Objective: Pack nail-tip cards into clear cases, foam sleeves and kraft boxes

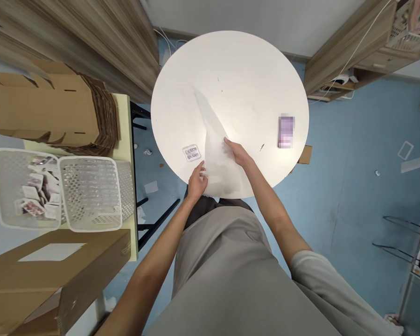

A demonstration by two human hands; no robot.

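A thin, translucent white sheet stands partly raised over the round white table, its upper end tapering to a folded point. My right hand is closed on the sheet's right part, with the thumb on top and the other fingers partly hidden behind it. Beside the sheet's lower left edge is my left hand, fingers apart and slightly bent; it seems to hold nothing. Just above that hand, a small clear case with several dark-patterned pieces inside lies flat on the table.
A pixelated purple item lies at the table's right. Leftward, a side table bears stacked flattened cardboard, a white basket of small packets, another white basket and a large carton. Scraps litter the blue floor.
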